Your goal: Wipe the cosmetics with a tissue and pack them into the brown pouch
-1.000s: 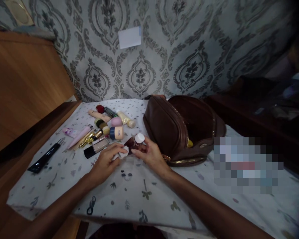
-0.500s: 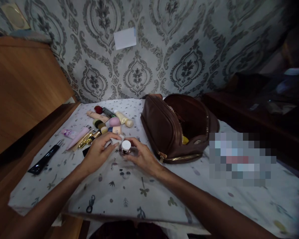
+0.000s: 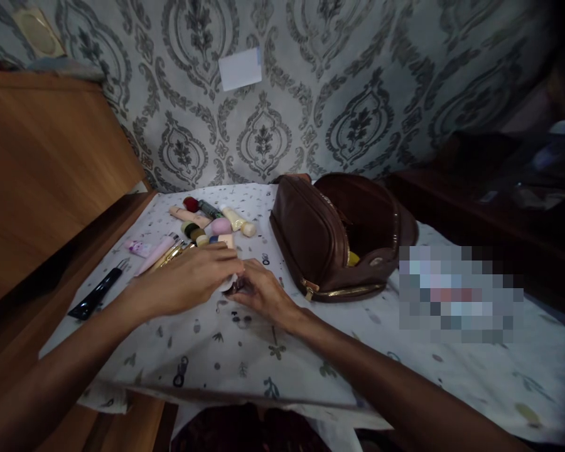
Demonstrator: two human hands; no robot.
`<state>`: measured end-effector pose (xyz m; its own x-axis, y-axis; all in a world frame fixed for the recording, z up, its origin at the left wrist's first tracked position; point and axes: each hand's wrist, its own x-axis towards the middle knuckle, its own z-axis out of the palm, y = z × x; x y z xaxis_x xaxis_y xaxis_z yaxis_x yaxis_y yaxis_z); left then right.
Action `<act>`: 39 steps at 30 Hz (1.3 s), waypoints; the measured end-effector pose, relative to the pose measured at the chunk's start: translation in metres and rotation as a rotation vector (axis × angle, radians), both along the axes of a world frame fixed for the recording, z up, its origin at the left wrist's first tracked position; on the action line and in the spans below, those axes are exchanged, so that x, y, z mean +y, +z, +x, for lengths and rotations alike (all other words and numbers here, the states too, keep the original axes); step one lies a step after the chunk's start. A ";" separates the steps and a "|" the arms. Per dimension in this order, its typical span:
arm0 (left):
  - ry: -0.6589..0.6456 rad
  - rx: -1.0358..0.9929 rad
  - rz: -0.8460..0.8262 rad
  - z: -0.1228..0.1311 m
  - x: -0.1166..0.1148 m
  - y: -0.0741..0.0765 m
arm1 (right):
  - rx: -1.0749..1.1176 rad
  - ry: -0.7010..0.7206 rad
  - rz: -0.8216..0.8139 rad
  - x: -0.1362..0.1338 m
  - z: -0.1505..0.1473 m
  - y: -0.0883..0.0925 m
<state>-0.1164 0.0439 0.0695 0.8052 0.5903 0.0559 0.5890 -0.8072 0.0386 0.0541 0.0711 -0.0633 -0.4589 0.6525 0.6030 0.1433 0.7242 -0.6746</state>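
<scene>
My right hand (image 3: 266, 292) is closed around a small bottle (image 3: 236, 287), of which only a dark sliver shows between my fingers. My left hand (image 3: 188, 279) lies over the bottle's top, fingers bent, with a bit of white wipe (image 3: 228, 284) showing beneath them. The white cap is hidden under that hand. Just beyond my hands lie a pink egg-shaped sponge (image 3: 221, 226), a cream tube (image 3: 238, 221), gold-coloured tubes (image 3: 172, 254) and a pink tube (image 3: 157, 253). A glossy black tube (image 3: 98, 292) rests farther left.
An open brown leather bag (image 3: 306, 229) with a gold zip stands right of my hands, something yellow inside. A blurred-out item (image 3: 456, 295) lies farther right on the patterned cloth (image 3: 282, 370). A wooden cabinet (image 3: 51, 144) borders the left side; a wallpapered wall is behind.
My left hand has moved right with the wipe, over the bottle's white cap, which it now covers. My right hand keeps hold of the bottle. The view has shifted slightly.
</scene>
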 end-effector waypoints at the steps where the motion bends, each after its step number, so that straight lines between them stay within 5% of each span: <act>1: -0.033 0.064 0.075 0.002 -0.005 -0.001 | -0.001 -0.004 0.003 0.000 -0.001 0.000; 7: -0.209 0.260 0.470 0.009 -0.027 -0.018 | 0.019 0.010 -0.031 -0.001 -0.001 0.001; 13: -0.285 0.028 0.628 0.000 -0.028 -0.053 | 0.087 -0.038 -0.245 0.003 0.003 -0.002; 19: -0.129 -0.437 0.385 -0.018 -0.017 -0.080 | 0.261 0.105 -0.529 0.011 0.007 -0.001; 27: 0.304 -0.784 -0.096 -0.019 0.007 -0.088 | 0.404 0.204 -0.752 0.008 0.011 0.001; 39: 0.723 -1.326 -0.862 -0.017 0.000 -0.105 | 0.600 0.077 -0.855 0.007 0.013 0.003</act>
<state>-0.1337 0.0436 -0.0351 0.0592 0.9939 -0.0933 0.0064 0.0930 0.9956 0.0674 0.0777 -0.0602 -0.2951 0.9505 0.0973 -0.4109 -0.0344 -0.9110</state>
